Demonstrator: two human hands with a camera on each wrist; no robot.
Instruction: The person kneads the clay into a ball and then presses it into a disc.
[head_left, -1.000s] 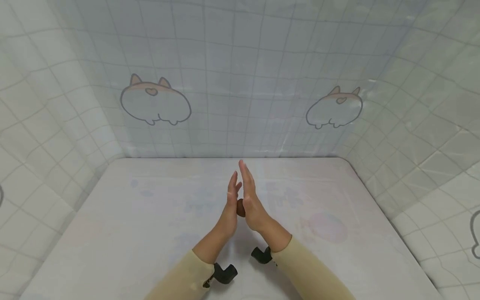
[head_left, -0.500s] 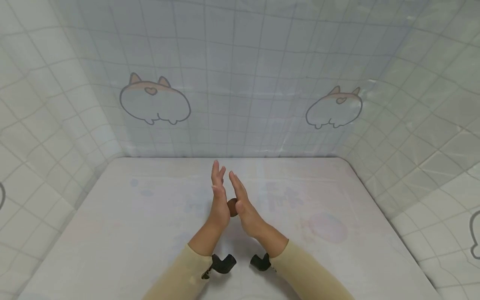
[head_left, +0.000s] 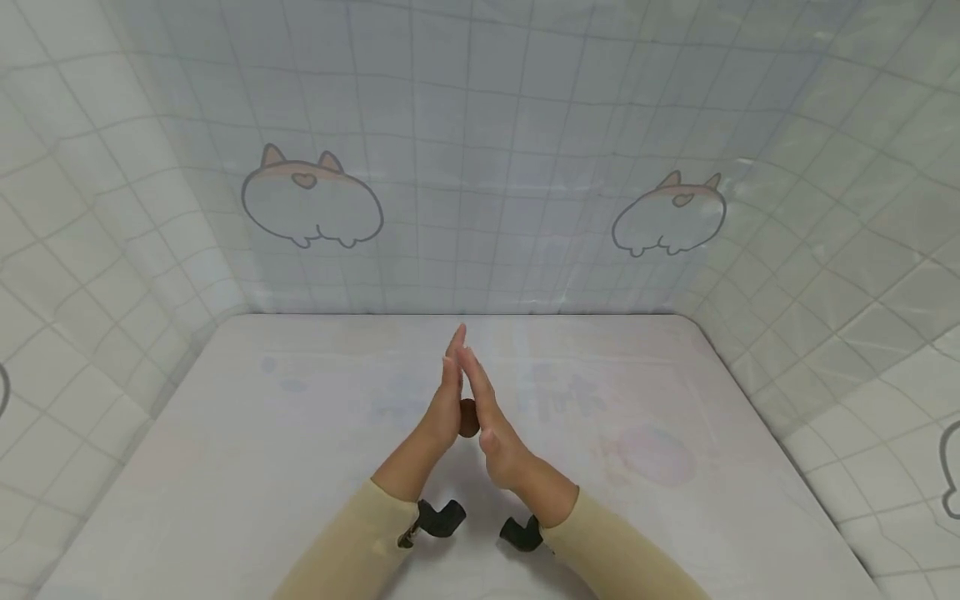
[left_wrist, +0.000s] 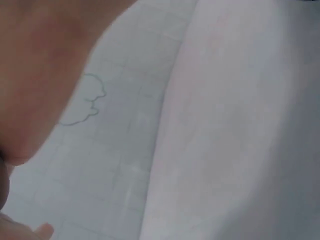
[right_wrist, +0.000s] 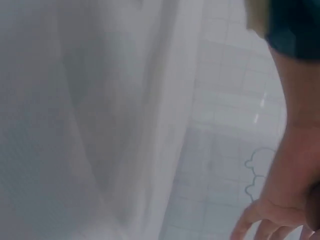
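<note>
brown and rounded, a small lump sits squeezed between the two palms, just below where the fingertips meet, so flat pressure from both sides keeps it from dropping to the pale table under the wrists. the left hand and right hand stand upright with fingers straight, pressing flat rather than curling round it (what the lump is made of cannot be told).

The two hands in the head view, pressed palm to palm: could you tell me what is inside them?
A small brown lump shows between the left hand and right hand. The palms cover most of it, so its full shape is hidden.
</note>
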